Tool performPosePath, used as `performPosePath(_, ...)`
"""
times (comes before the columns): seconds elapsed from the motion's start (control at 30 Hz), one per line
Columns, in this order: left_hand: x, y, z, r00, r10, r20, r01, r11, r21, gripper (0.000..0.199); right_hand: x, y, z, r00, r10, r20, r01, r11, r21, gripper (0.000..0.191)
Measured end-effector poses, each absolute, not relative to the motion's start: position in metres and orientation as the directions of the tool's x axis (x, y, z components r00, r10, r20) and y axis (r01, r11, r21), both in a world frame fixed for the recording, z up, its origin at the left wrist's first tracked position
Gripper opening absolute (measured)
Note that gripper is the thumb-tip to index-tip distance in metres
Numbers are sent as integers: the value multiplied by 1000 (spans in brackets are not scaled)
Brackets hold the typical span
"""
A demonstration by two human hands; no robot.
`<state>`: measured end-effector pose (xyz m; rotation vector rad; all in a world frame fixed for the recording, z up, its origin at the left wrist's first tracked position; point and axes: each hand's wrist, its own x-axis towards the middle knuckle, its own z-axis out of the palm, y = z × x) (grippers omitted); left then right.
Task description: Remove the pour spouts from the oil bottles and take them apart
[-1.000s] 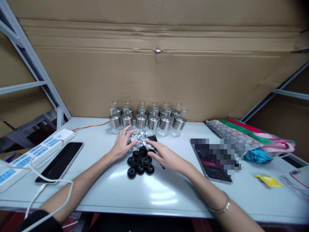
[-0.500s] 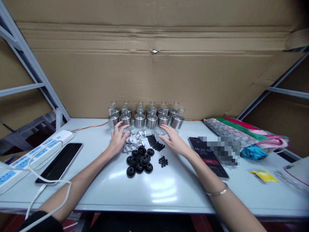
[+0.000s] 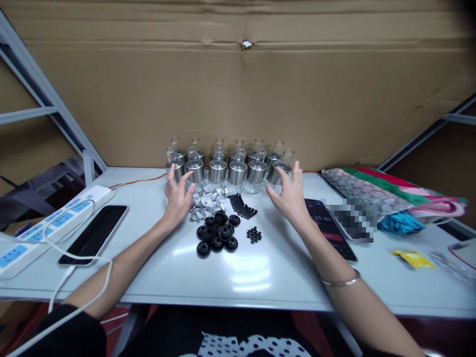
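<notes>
Two rows of glass bottles with silver metal bands (image 3: 237, 173) stand upright at the back of the table. My left hand (image 3: 177, 198) is empty with fingers apart, in front of the leftmost bottles and beside a pile of white and silver plastic parts (image 3: 208, 201). At the right end of the rows my right hand (image 3: 290, 196) is spread, holding nothing; whether it touches the end bottle I cannot tell. Between my hands lie a row of thin black pieces (image 3: 242, 206), a heap of round black caps (image 3: 218, 233) and a cluster of tiny black rings (image 3: 254, 235).
A white power strip (image 3: 55, 228) and a phone (image 3: 94, 235) with a white cable lie left. Rightward are a phone showing a timer (image 3: 329, 228), a patterned cloth bag (image 3: 372, 191) and a yellow packet (image 3: 413, 258). A cardboard wall (image 3: 223, 94) rises behind.
My right hand has moved right, away from the thin black pieces, towards the end bottle. My left hand has shifted slightly left. The camera view has tilted down a little.
</notes>
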<state>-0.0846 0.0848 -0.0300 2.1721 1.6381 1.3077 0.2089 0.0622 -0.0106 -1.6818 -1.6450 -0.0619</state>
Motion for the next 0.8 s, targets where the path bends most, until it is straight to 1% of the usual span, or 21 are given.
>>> performPosePath(0.07, -86, 85, -27, 45, 837, 545, 722, -404, 561, 43, 210, 65, -14, 147, 884, 445, 839, 126, -529, 61)
performPosePath(0.13, -87, 86, -26, 54, 838, 544, 719, -410, 561, 46, 212, 67, -18, 118, 908, 402, 823, 137, -551, 66)
performPosePath(0.27, -89, 89, -30, 59, 832, 552, 731, -412, 544, 46, 218, 71, -19, 74, 916, 395, 824, 167, -542, 69)
performPosePath(0.33, -88, 90, -33, 45, 827, 560, 740, -404, 538, 45, 220, 71, -19, 72, 924, 376, 831, 153, -534, 69)
performPosePath(0.4, -87, 89, -33, 51, 788, 614, 749, -437, 498, 42, 220, 68, -17, 84, 932, 353, 844, 122, -523, 71)
performPosePath(0.43, -86, 87, -32, 94, 744, 662, 754, -487, 441, 40, 219, 66, -16, 86, 932, 351, 847, 117, -518, 71)
performPosePath(0.47, -86, 84, -29, 162, 680, 715, 750, -556, 358, 40, 217, 64, -14, 85, 928, 363, 850, 122, -513, 71)
performPosePath(0.5, -84, 80, -24, 276, 593, 756, 730, -641, 236, 41, 215, 61, -12, 80, 918, 389, 851, 140, -506, 69)
performPosePath(0.53, -83, 75, -19, 431, 484, 761, 666, -740, 93, 41, 212, 58, -9, 70, 902, 427, 854, 167, -493, 67)
performPosePath(0.57, -80, 70, -14, 558, 380, 738, 575, -818, -13, 41, 208, 54, -5, 57, 878, 475, 858, 200, -473, 64)
performPosePath(0.6, -77, 64, -9, 633, 311, 709, 502, -862, -71, 40, 204, 50, -1, 37, 850, 526, 862, 238, -447, 60)
performPosePath(0.67, -71, 52, -2, 683, 242, 689, 428, -897, -109, 37, 196, 43, 7, -48, 792, 608, 851, 351, -390, 45)
performPosePath(0.73, -66, 45, 1, 719, 196, 667, 381, -913, -143, 31, 187, 36, 12, -161, 745, 647, 806, 478, -349, 29)
performPosePath(0.8, -65, 42, 1, 714, 193, 673, 390, -908, -153, 26, 180, 31, 15, -232, 697, 679, 771, 557, -308, 22)
